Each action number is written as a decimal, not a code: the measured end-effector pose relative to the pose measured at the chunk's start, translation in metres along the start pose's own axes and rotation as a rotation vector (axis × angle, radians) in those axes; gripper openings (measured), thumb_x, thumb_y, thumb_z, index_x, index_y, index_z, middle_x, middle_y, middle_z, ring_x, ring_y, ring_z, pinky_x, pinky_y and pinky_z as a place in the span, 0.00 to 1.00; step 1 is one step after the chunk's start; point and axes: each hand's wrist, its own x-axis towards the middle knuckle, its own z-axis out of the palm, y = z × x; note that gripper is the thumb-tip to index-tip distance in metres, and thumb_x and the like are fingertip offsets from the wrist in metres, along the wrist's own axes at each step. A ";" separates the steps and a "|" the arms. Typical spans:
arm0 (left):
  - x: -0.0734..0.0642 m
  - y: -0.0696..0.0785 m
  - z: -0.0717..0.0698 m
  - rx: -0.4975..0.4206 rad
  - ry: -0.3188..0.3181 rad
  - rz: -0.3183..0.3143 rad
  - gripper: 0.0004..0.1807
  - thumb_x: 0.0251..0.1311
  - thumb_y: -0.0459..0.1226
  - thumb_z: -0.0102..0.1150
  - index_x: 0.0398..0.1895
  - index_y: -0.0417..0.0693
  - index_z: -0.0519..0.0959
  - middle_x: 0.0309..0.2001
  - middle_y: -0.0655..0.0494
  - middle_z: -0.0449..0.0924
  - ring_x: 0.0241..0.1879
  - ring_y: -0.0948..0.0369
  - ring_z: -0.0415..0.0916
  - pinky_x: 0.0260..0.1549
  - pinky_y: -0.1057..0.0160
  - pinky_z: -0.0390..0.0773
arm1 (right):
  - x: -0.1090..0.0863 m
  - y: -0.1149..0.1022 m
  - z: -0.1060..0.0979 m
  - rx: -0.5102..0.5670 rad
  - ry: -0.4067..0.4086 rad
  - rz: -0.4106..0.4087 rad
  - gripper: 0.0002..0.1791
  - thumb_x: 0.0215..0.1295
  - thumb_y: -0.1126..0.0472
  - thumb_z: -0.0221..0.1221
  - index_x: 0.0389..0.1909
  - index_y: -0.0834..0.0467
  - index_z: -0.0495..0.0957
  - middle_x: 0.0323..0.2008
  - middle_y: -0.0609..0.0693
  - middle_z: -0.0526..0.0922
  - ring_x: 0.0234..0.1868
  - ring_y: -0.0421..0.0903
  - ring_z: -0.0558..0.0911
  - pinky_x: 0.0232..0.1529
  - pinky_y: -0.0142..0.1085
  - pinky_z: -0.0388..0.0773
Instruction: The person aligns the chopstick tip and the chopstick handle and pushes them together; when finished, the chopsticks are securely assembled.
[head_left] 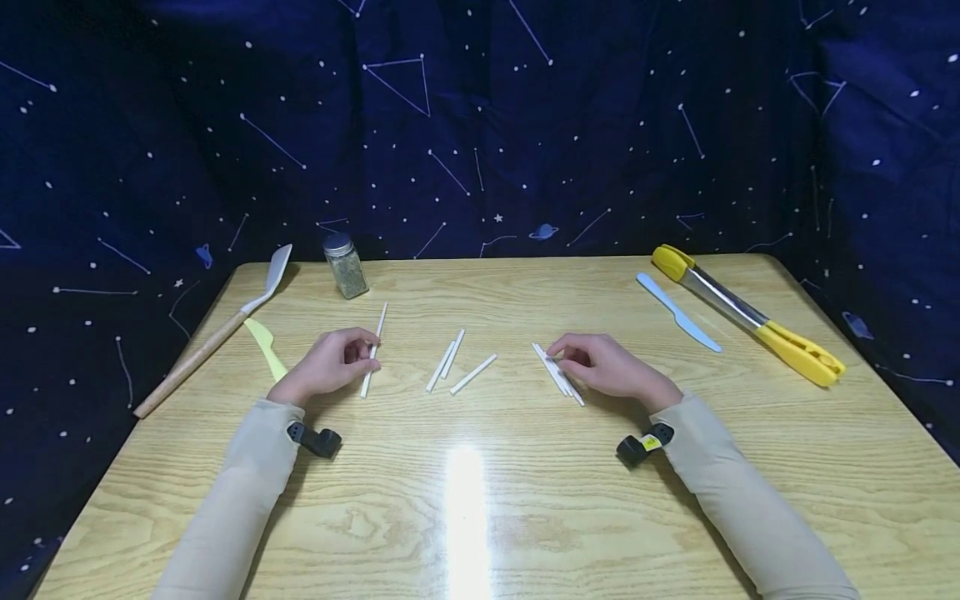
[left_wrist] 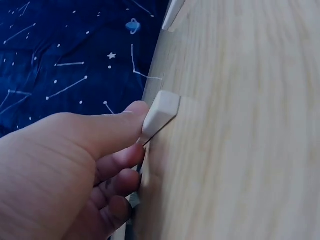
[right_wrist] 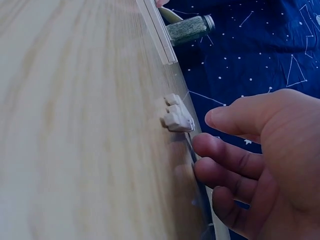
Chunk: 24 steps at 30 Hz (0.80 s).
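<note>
My left hand (head_left: 335, 360) pinches a slim white stick (head_left: 366, 385) lying on the wood-grain table at left of centre. In the left wrist view the stick's blunt end (left_wrist: 164, 107) pokes out past the thumb tip. My right hand (head_left: 609, 365) hovers beside a small bunch of similar white sticks (head_left: 558, 377), thumb and forefinger apart. The right wrist view shows the ends of that bunch (right_wrist: 177, 117) just off the fingertips, with nothing in the grasp. Between the hands lie a few more white sticks (head_left: 474, 374), loosely angled.
Left side: a wooden-handled spatula (head_left: 206, 343), a yellow plastic knife (head_left: 264, 343) partly behind the left hand, and a glass spice jar (head_left: 347, 271). Right side: a light blue plastic knife (head_left: 678, 312) and yellow-handled tongs (head_left: 738, 310). A dark starry cloth (head_left: 480, 125) hangs behind the table.
</note>
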 end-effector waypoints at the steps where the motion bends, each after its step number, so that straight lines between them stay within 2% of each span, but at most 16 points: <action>1: 0.000 -0.001 0.000 -0.002 0.011 0.006 0.16 0.54 0.30 0.68 0.46 0.33 0.79 0.27 0.52 0.76 0.24 0.66 0.67 0.24 0.71 0.68 | 0.000 0.000 0.000 -0.001 0.000 0.003 0.12 0.67 0.66 0.56 0.50 0.58 0.78 0.29 0.47 0.77 0.29 0.42 0.70 0.30 0.30 0.68; 10: -0.002 -0.008 -0.002 -0.046 0.012 0.012 0.17 0.54 0.31 0.68 0.47 0.32 0.80 0.27 0.50 0.75 0.24 0.65 0.66 0.24 0.72 0.67 | 0.000 -0.001 0.001 0.010 -0.002 0.003 0.11 0.67 0.66 0.56 0.49 0.56 0.79 0.30 0.47 0.77 0.29 0.42 0.71 0.31 0.30 0.69; 16: -0.002 -0.006 -0.001 -0.055 0.011 -0.005 0.16 0.54 0.32 0.68 0.46 0.35 0.80 0.27 0.52 0.73 0.23 0.65 0.65 0.24 0.70 0.67 | 0.001 0.002 0.002 0.016 0.003 -0.043 0.13 0.66 0.70 0.56 0.48 0.55 0.80 0.28 0.46 0.76 0.27 0.41 0.70 0.30 0.31 0.69; 21: 0.000 -0.003 0.001 -0.056 0.033 -0.041 0.14 0.57 0.33 0.65 0.45 0.36 0.79 0.27 0.53 0.71 0.25 0.63 0.66 0.26 0.69 0.67 | 0.001 0.005 0.004 0.013 0.013 -0.091 0.14 0.65 0.71 0.57 0.47 0.54 0.82 0.32 0.46 0.78 0.26 0.39 0.69 0.29 0.30 0.67; 24: 0.001 0.001 0.002 -0.043 0.062 -0.042 0.11 0.58 0.33 0.63 0.42 0.36 0.79 0.27 0.53 0.69 0.26 0.62 0.65 0.28 0.67 0.66 | 0.001 0.005 0.005 0.000 0.016 -0.122 0.14 0.64 0.71 0.57 0.46 0.55 0.83 0.32 0.45 0.79 0.27 0.38 0.68 0.29 0.30 0.67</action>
